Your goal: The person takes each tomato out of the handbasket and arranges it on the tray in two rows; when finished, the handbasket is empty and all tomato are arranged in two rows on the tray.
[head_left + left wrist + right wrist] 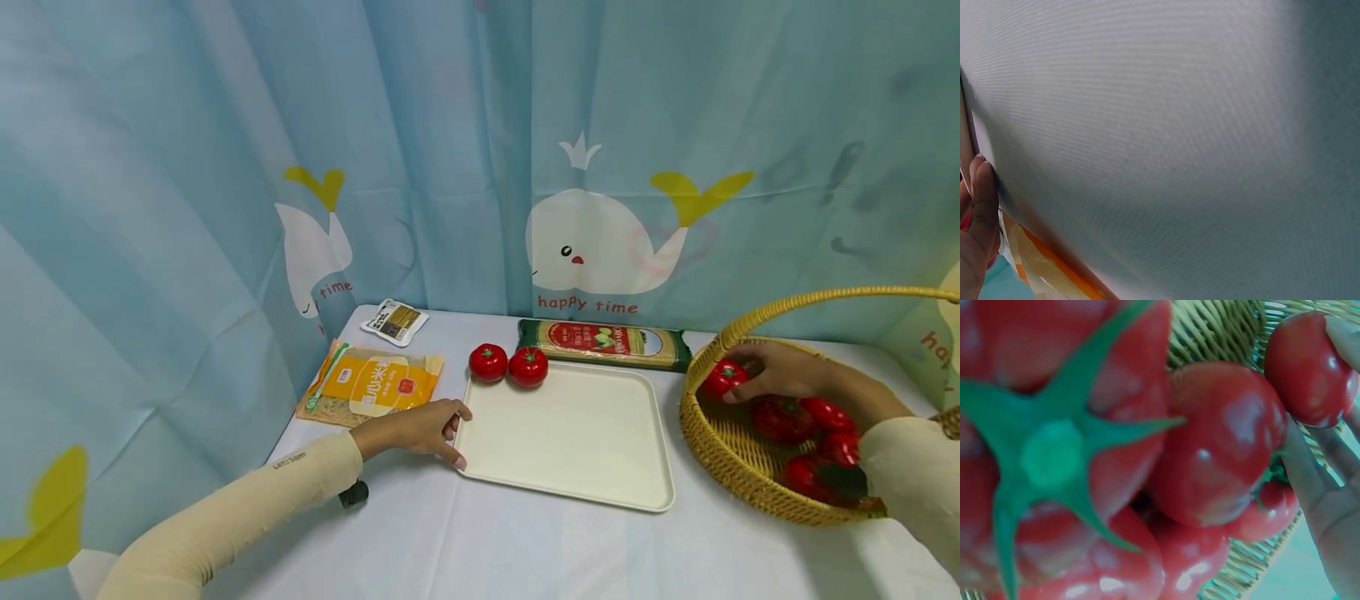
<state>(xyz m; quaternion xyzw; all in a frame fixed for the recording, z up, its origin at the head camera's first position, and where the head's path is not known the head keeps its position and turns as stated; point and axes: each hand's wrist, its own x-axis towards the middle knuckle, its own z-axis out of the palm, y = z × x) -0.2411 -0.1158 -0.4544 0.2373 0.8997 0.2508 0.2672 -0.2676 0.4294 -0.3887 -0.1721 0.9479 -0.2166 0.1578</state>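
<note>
Cream sleeves (247, 510) stretch over a white-covered table (540, 550), a blue whale-print curtain (450, 92) behind. Right hand (780, 372), fingers pointing left, grasps a round tomato (718, 381) inside the basket (712, 458); left hand (427, 427) pinches the left edge of the tray (570, 442), whose long axis runs left to right. Two more tomatoes (528, 371), stems up, sit at its far-left corner.
</note>
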